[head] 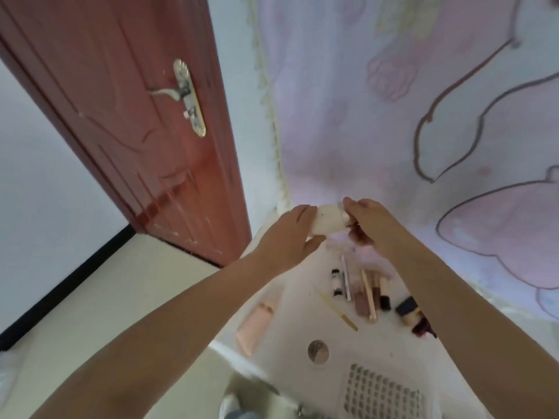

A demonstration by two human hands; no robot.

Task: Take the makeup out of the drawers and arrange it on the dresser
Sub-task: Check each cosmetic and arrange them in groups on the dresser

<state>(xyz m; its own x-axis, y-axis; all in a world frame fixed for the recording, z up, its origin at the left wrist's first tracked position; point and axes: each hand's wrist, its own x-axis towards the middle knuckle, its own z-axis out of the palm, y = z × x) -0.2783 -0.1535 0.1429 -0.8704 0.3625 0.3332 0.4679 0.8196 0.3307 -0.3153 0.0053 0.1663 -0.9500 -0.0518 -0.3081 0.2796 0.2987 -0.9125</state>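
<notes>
Both of my hands hold a white box-like container (329, 220) above the far end of the white dresser top (290, 334). My left hand (290, 234) grips its left side and my right hand (367, 220) pinches its right end. Below them on the dresser lie several makeup items: a pink tube (254, 326), a thin gold pencil (334, 308), a silver pen (346, 278), a black-and-white tube (336, 282), a gold stick (369, 294), a brown tube (360, 303), dark bottles (408, 308) and a round compact (318, 352).
A reddish-brown door (127, 122) with a metal handle (169, 92) stands at the left. A pink cartoon-print cloth (423, 116) hangs behind the dresser. A panel with rows of small studs (381, 391) lies at the dresser's near end. Cream floor (106, 313) stretches left.
</notes>
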